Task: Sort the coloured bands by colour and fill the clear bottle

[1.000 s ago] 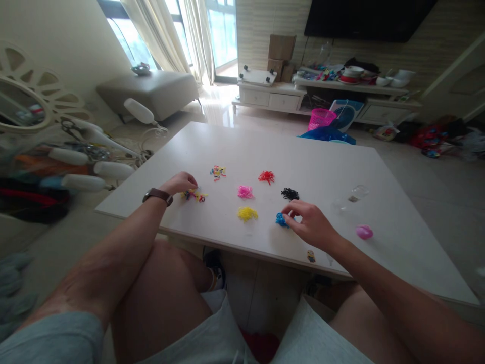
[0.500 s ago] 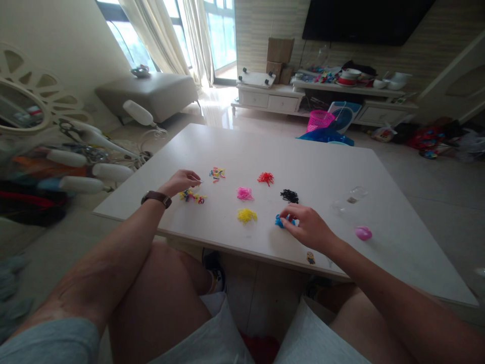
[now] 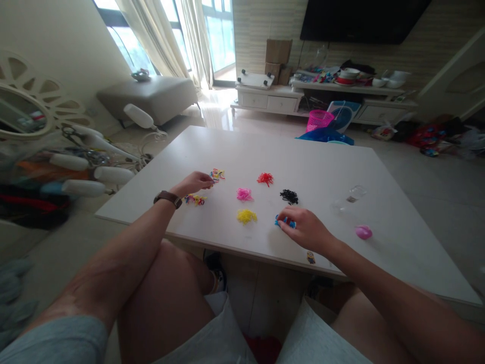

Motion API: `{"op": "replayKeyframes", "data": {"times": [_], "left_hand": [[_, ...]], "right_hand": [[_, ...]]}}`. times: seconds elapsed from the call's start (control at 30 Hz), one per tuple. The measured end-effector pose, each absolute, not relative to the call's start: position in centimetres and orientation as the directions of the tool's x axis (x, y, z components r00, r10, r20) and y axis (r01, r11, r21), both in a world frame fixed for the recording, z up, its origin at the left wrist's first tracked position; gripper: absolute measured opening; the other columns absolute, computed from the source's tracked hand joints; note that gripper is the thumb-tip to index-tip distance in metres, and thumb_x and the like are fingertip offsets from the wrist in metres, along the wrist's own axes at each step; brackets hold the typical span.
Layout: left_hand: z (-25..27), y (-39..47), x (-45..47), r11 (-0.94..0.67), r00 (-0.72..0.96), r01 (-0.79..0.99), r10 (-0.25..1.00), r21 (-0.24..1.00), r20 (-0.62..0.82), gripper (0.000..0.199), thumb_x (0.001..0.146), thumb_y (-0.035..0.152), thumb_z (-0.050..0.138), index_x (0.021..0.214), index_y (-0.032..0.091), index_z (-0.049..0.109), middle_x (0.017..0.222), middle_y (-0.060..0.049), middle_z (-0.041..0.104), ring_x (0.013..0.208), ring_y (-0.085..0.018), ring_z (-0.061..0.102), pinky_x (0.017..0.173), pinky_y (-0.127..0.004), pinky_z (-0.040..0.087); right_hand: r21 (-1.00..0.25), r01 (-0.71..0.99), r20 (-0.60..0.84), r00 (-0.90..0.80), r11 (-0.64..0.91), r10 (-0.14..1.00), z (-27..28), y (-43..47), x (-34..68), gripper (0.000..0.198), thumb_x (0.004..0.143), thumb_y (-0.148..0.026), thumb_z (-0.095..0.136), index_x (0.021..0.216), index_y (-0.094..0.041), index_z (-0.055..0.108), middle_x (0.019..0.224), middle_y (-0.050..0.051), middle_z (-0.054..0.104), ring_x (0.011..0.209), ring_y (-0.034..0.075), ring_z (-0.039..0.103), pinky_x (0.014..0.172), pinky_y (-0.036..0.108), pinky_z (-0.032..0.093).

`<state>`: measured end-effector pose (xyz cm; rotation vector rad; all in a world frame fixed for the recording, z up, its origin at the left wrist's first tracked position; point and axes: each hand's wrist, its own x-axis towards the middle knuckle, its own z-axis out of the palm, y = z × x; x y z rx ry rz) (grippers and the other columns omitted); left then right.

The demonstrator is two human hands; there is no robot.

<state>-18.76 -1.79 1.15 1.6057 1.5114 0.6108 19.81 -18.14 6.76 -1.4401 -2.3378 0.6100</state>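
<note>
My left hand (image 3: 198, 183), with a watch at the wrist, is pinched closed beside a small pile of mixed-colour bands (image 3: 217, 174). Whatever lies between its fingertips is too small to make out. Just below that hand is a second pile of mixed-colour bands (image 3: 196, 200). Over a pile of blue rubber bands (image 3: 291, 223), my right hand (image 3: 301, 225) has its thumb and fingers closed on the bands, covering part of them. Between the hands lie separate piles of pink bands (image 3: 244, 194), yellow bands (image 3: 247, 217), red bands (image 3: 265, 178) and black bands (image 3: 289, 196).
The white table (image 3: 322, 162) carries a clear plastic container (image 3: 356, 193), a shiny pink object (image 3: 364, 232) and a minion sticker (image 3: 311, 257) near its front edge. Beyond it are a pink basket (image 3: 320, 120) and a low cabinet (image 3: 282, 103). My legs are under the front edge.
My left hand has moved right, from above the nearer mixed pile to beside the farther one. The right hand stays at the blue pile, its fingers slightly shifted.
</note>
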Motion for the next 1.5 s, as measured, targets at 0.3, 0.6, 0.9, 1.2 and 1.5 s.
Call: {"op": "replayKeyframes", "data": {"times": [0.3, 0.6, 0.9, 1.2, 1.5], "left_hand": [[1.4, -1.3, -16.5, 0.033, 0.241, 0.557, 0.95, 0.83, -0.199, 0.033, 0.055, 0.041, 0.083, 0.074, 0.016, 0.071, 0.07, -0.005, 0.072, 0.067, -0.017, 0.066, 0.065, -0.028, 0.05], [2.2, -0.7, -19.8, 0.218, -0.042, 0.723, 0.961, 0.655, -0.273, 0.018, 0.052, 0.028, 0.08, 0.064, 0.016, 0.072, 0.055, -0.004, 0.065, 0.058, -0.016, 0.061, 0.054, -0.024, 0.045], [2.5, -1.2, -21.5, 0.374, -0.164, 0.702, 0.913, 0.606, -0.373, 0.022, 0.047, 0.024, 0.084, 0.056, 0.015, 0.066, 0.051, -0.005, 0.063, 0.057, -0.018, 0.062, 0.058, -0.027, 0.051], [3.1, -1.8, -21.3, 0.393, -0.16, 0.651, 0.908, 0.649, -0.388, 0.018, 0.048, 0.018, 0.082, 0.053, 0.015, 0.065, 0.052, -0.004, 0.063, 0.056, -0.016, 0.06, 0.06, -0.028, 0.052], [3.2, -1.7, -21.2, 0.391, -0.166, 0.677, 0.907, 0.624, -0.387, 0.017, 0.049, 0.021, 0.084, 0.056, 0.016, 0.069, 0.057, -0.006, 0.067, 0.063, -0.019, 0.065, 0.06, -0.026, 0.052]], "right_hand": [[-0.512, 0.755, 0.051, -0.45, 0.41, 0.892, 6.9, -18.2, 19.9, 0.014, 0.089, -0.024, 0.056, 0.083, -0.021, 0.069, 0.084, 0.002, 0.068, 0.073, 0.015, 0.061, 0.07, 0.027, 0.044], [-0.522, 0.743, 0.066, -0.454, 0.418, 0.889, 7.2, -18.3, 20.0, 0.014, 0.089, -0.023, 0.057, 0.084, -0.021, 0.07, 0.085, 0.003, 0.069, 0.072, 0.015, 0.062, 0.07, 0.027, 0.045], [-0.51, 0.758, 0.039, -0.453, 0.408, 0.891, 7.2, -18.3, 20.0, 0.015, 0.089, -0.024, 0.056, 0.084, -0.021, 0.07, 0.086, 0.003, 0.069, 0.073, 0.015, 0.062, 0.071, 0.027, 0.045], [-0.506, 0.756, 0.036, -0.464, 0.416, 0.885, 6.9, -18.3, 20.0, 0.015, 0.089, -0.024, 0.056, 0.084, -0.021, 0.07, 0.084, 0.003, 0.069, 0.072, 0.015, 0.062, 0.07, 0.027, 0.045], [-0.515, 0.741, 0.03, -0.487, 0.431, 0.873, 6.8, -18.2, 20.0, 0.015, 0.089, -0.024, 0.056, 0.083, -0.021, 0.07, 0.083, 0.003, 0.068, 0.072, 0.015, 0.061, 0.07, 0.027, 0.045]]}}
